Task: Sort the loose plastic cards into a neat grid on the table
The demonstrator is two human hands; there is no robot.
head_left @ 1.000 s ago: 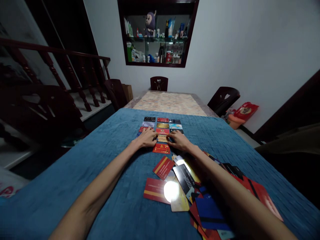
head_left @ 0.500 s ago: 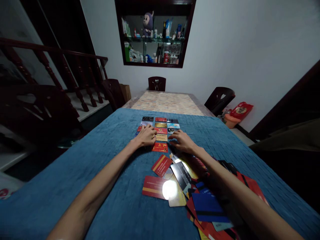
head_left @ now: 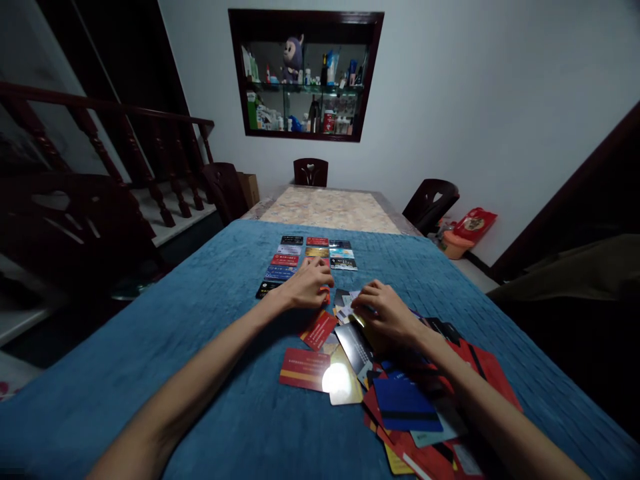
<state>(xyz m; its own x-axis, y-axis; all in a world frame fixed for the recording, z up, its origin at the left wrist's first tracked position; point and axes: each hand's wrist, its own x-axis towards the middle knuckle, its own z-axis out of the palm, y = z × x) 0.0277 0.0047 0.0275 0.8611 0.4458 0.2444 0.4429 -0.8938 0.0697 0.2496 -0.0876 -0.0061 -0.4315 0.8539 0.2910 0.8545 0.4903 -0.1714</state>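
Observation:
Plastic cards lie in three columns on a blue cloth. The left column holds several, among them a red card (head_left: 285, 260), a blue card (head_left: 281, 272) and a black card (head_left: 267, 289). In the middle column, a gold card (head_left: 317, 252) shows above my left hand (head_left: 310, 283), which rests over the lower cards with bent, parted fingers and partly covers a red-orange card (head_left: 325, 295). The right column ends in a black-and-white card (head_left: 344, 264). My right hand (head_left: 385, 310) is curled, fingertips down at light cards (head_left: 344, 312) along the loose pile's top edge; its grip is hidden.
Loose cards spread toward me: a red card with a yellow stripe (head_left: 305, 370), a black card (head_left: 354, 347), and a blue card (head_left: 407, 405) on the heap under my right forearm. Dark chairs (head_left: 431, 203) stand around the table. A wall cabinet (head_left: 305, 137) is beyond.
My right hand has drawn back from beside the columns to the pile's top edge. My left hand has shifted right and nearer, uncovering the left column and covering the middle one. The view has tilted slightly.

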